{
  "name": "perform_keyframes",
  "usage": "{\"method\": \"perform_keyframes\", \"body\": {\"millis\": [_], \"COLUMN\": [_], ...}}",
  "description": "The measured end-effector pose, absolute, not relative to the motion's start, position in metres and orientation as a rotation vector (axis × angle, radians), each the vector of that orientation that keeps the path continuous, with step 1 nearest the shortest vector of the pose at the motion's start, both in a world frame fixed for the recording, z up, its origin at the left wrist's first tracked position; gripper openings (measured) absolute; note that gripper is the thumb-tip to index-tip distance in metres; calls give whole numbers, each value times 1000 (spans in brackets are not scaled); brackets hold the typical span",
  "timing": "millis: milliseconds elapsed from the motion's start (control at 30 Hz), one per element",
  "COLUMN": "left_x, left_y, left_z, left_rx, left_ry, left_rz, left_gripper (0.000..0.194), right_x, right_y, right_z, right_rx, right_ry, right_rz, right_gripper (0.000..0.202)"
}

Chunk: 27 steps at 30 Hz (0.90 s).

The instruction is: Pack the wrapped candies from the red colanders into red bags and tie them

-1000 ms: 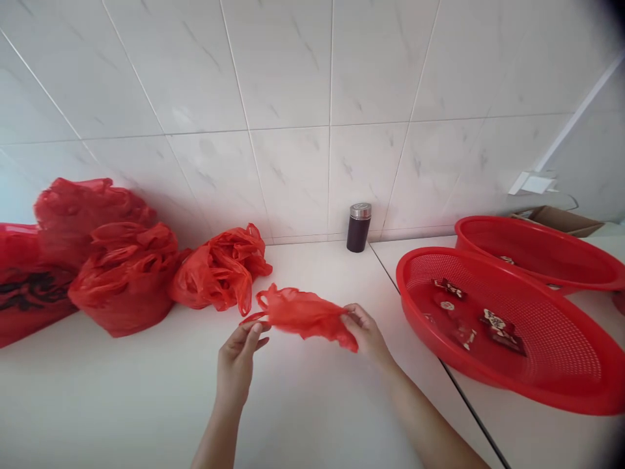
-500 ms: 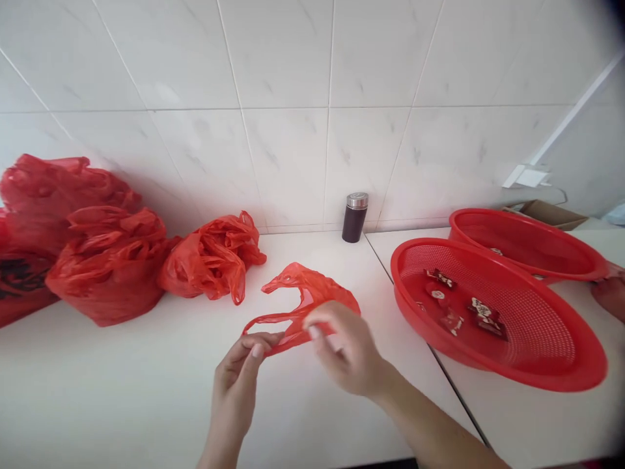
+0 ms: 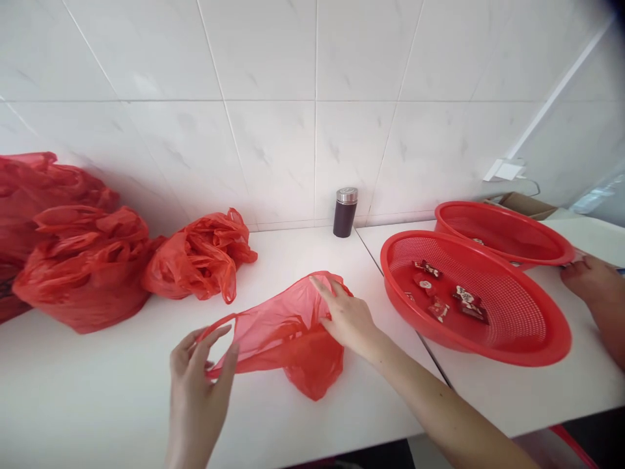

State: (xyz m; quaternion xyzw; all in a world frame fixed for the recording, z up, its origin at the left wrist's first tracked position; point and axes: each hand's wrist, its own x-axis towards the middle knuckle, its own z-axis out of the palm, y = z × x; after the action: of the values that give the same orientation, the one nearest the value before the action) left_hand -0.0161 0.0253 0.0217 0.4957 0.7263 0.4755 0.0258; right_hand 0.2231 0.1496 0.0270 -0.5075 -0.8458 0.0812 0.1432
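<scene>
A thin red plastic bag (image 3: pixel 288 326) is stretched between my two hands above the white table. My left hand (image 3: pixel 200 371) has its fingers hooked through the bag's handle loop, with the thumb held apart. At the bag's other side is my right hand (image 3: pixel 349 319), its index finger stretched along the film and the rest of its fingers partly hidden by the bag. The lower part of the bag hangs rounded toward the table. Whether anything lies inside the bag, I cannot tell.
On the right stands a red perforated basket (image 3: pixel 473 345) with several wrapped sweets (image 3: pixel 469 303). Behind it is a second red basket (image 3: pixel 551 251), near another person's hand (image 3: pixel 586 277). A dark flask (image 3: pixel 344 218) stands by the wall. Bulging red bags (image 3: pixel 88 273) and a crumpled one (image 3: pixel 195 257) sit left.
The bag has been spread wider and now hangs open between my hands. My left hand has moved left with the handle, and my right hand has gone to the bag's far side.
</scene>
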Motion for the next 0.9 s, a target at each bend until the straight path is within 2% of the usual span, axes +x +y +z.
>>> {"method": "perform_keyframes", "body": {"millis": [100, 200, 300, 400, 433, 600, 667, 800, 900], "left_x": [15, 41, 45, 34, 29, 8, -3, -28, -37], "left_y": [35, 49, 60, 63, 63, 67, 72, 77, 70], "left_z": [29, 27, 8, -14, -18, -10, 3, 33, 42], "left_rx": [1965, 2185, 2238, 2153, 2114, 1960, 1831, 1539, 1251], "left_ry": [2338, 2418, 2337, 2284, 2291, 2354, 2403, 2306, 1974], "left_rz": [1411, 958, 442, 240, 213, 98, 182, 810, 1136], "left_gripper": [27, 17, 16, 18, 22, 63, 72, 74, 63], "right_x": [217, 213, 214, 222, 225, 240, 244, 248, 252], "right_y": [138, 124, 111, 100, 97, 86, 89, 110, 127], "right_z": [20, 17, 13, 9, 8, 20, 26, 32, 35], "right_rx": [-1411, -1299, -1166, -1055, -1015, -959, -1099, -1372, -1389], "right_ry": [-2470, -2545, -2663, -2823, -2871, -3036, -3044, -2799, -2619], "right_rz": [222, 266, 336, 475, 542, 829, 803, 576, 356], "right_gripper": [80, 53, 31, 10, 10, 20, 35, 83, 91]}}
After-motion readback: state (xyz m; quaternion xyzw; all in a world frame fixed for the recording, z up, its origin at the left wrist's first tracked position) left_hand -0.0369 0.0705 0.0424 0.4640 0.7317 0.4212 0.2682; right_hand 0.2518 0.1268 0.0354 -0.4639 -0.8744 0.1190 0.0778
